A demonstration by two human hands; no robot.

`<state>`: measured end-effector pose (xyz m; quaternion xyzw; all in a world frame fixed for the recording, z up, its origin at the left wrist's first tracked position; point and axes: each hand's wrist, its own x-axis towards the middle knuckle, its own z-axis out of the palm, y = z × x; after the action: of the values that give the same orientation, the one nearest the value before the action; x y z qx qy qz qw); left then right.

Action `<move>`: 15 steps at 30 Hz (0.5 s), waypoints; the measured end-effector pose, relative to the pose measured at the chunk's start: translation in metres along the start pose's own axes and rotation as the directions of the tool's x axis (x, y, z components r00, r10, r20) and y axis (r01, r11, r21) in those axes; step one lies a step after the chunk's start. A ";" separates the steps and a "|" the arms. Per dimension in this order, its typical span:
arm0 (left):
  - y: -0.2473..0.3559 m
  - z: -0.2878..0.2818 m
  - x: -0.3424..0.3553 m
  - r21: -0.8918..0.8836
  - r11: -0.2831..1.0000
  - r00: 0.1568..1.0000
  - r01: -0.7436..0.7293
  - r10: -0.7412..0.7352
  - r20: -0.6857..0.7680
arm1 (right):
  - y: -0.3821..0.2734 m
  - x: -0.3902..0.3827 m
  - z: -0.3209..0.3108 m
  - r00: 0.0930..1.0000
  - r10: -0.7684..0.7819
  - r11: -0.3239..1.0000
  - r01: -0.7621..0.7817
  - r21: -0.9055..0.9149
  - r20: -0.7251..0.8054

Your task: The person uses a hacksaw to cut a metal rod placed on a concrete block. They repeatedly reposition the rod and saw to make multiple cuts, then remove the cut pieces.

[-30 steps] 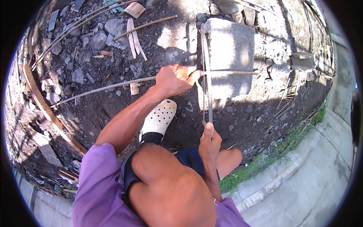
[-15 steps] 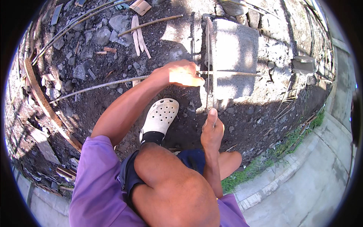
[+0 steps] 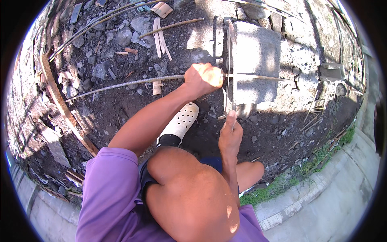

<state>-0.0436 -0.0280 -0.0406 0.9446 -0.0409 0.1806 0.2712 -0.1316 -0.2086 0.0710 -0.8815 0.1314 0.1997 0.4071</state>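
Observation:
My left hand is closed around a long ribbed steel rod, a rebar, lying crosswise in front of me. Its far right part rests over a pale concrete block. Just right of that fist, a hacksaw crosses the rebar, its length pointing away from me along the block's left edge. My right hand is wrapped round the hacksaw's near end, thumb on top; the fingers cover the handle. The blade appears to touch the rebar, but the depth of any cut is too small to tell.
My white clog stands on dark soil below the rebar. Stones, wood strips and more rods lie at the far left. A rusty curved bar is at left. Grass and a concrete pavement border the right.
The hacksaw and my right hand have slid slightly away from me across the rebar. My left hand keeps its grip while its forearm has dropped a little. The whole view has shifted slightly.

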 end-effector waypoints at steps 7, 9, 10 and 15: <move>0.011 -0.016 0.014 0.109 0.933 0.823 0.342 -0.354 0.445 | -0.001 0.003 -0.013 0.997 -0.012 1.000 0.011 0.013 0.074; 0.010 -0.016 0.016 0.095 0.951 0.850 0.293 -0.304 0.430 | 0.001 0.004 -0.015 0.994 -0.006 0.995 -0.005 0.104 0.109; 0.010 -0.017 0.017 0.134 0.962 0.866 0.239 -0.273 0.419 | 0.003 0.005 -0.015 0.995 -0.058 0.991 0.047 0.128 0.086; 0.014 -0.019 0.019 0.222 0.955 0.835 0.197 -0.283 0.472 | 0.008 0.008 -0.017 0.989 -0.131 0.981 0.119 0.150 0.068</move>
<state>-0.0341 -0.0299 -0.0120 0.9755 0.0245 -0.1024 0.1930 -0.1235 -0.2270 0.0723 -0.8475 0.0741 0.1977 0.4871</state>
